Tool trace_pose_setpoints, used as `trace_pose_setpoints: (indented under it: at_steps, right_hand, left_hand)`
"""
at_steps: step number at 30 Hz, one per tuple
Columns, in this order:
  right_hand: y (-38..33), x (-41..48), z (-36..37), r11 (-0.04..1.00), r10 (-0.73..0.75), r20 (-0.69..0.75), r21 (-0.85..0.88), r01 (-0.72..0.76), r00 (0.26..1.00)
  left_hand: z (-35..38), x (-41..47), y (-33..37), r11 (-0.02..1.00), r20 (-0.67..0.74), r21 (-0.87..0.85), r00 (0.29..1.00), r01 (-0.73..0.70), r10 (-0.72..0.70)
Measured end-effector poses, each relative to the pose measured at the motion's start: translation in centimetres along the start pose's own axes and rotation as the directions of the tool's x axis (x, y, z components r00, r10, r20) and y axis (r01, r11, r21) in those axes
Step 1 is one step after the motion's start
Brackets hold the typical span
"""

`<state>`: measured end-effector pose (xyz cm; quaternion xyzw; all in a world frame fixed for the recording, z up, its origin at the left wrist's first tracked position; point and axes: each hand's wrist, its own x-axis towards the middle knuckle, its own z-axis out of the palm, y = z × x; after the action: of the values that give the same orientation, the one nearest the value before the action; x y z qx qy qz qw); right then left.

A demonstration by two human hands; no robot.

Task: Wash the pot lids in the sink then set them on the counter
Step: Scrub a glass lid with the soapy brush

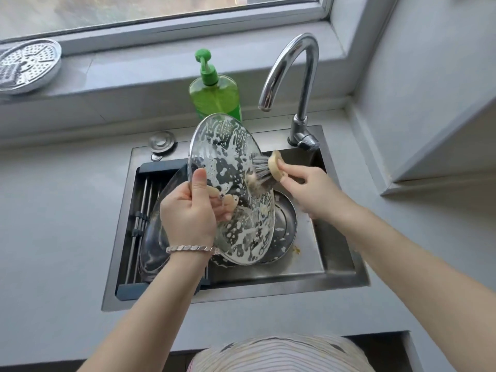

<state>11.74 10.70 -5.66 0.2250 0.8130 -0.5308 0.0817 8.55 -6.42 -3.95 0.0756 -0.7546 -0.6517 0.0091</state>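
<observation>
A glass pot lid (228, 167) covered in soap foam stands tilted on edge over the steel sink (338, 267). My left hand (188, 210) grips its left rim, thumb on the near face and fingers showing through the glass. My right hand (308, 189) holds a round wooden dish brush (268, 170) whose bristles press against the lid's far side. A second glass lid (154, 248) lies low at the sink's left, partly hidden by my left wrist. A metal lid or bowl (284, 226) sits in the basin behind the soapy lid.
A green dish-soap pump bottle (214, 95) stands behind the sink, next to the chrome faucet (300, 84). A drain rack (142, 210) spans the sink's left part. A perforated steel steamer plate (26, 65) rests on the window sill. Grey counter (53, 224) surrounds the sink.
</observation>
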Motion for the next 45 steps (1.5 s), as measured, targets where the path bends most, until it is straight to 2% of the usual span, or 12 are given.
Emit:
trace_pose_setpoints:
  at_steps: [4, 7, 11, 15, 18, 23, 29, 32, 35, 40, 43, 45]
  right_hand:
    - [2.4, -0.8, 0.1, 0.891, 0.223, 0.229, 0.347, -0.294, 0.947]
    - [2.8, -2.8, 2.0, 0.851, 0.229, 0.198, 0.434, -0.295, 0.953]
    - [2.0, -4.2, 3.0, 0.989, -0.003, -0.112, 0.149, 0.02, 0.994]
    - [1.4, -2.7, 2.1, 0.981, -0.075, -0.148, -0.186, 0.046, 0.986]
    - [2.4, -1.2, 1.4, 0.972, 0.149, 0.012, 0.183, -0.149, 0.989]
    - [5.4, -2.8, 0.5, 0.562, 0.441, 0.296, 0.645, -0.518, 0.847]
    - [4.3, -1.7, -2.3, 0.767, 0.388, 0.003, 0.553, -0.325, 0.922]
    - [1.7, -0.2, -2.8, 0.847, 0.344, -0.047, 0.447, -0.288, 0.938]
    - [1.6, 1.0, -3.4, 0.821, 0.42, -0.039, 0.443, -0.361, 0.907]
    - [5.3, 1.1, -3.0, 0.717, 0.545, -0.056, 0.547, -0.431, 0.836]
    - [7.2, 0.4, -2.8, 0.657, 0.567, -0.073, 0.641, -0.397, 0.821]
    - [8.1, -0.2, -2.9, 0.628, 0.561, -0.073, 0.686, -0.366, 0.825]
  left_hand:
    - [-0.5, 0.3, -0.2, 0.996, -0.03, -0.064, 0.997, 0.067, -0.069]
    - [-0.4, 0.4, -0.6, 0.984, -0.074, -0.114, 0.986, 0.138, -0.147]
    - [0.2, 0.0, -0.7, 0.983, -0.038, -0.112, 0.988, 0.145, -0.15]
    - [0.6, -1.0, -0.8, 0.999, 0.028, 0.033, 1.0, -0.007, 0.006]
    - [0.1, -0.9, -0.9, 0.999, 0.042, 0.025, 0.999, 0.02, -0.021]
    - [-1.4, 0.5, -1.5, 0.962, 0.009, -0.137, 0.972, 0.235, -0.236]
    - [0.3, 0.4, -2.6, 0.99, 0.275, 0.125, 0.957, 0.061, -0.094]
    - [2.3, -0.2, -3.9, 0.855, 0.51, 0.356, 0.845, -0.377, 0.16]
    - [4.5, -1.3, -5.0, 0.566, 0.668, 0.391, 0.647, -0.725, 0.367]
    - [6.4, -3.6, -8.1, 0.19, 0.722, 0.342, 0.387, -0.92, 0.574]
    - [6.2, -4.1, -10.0, 0.162, 0.781, 0.273, 0.317, -0.948, 0.537]
    - [5.7, -4.8, -10.0, 0.273, 0.874, 0.2, 0.297, -0.941, 0.385]
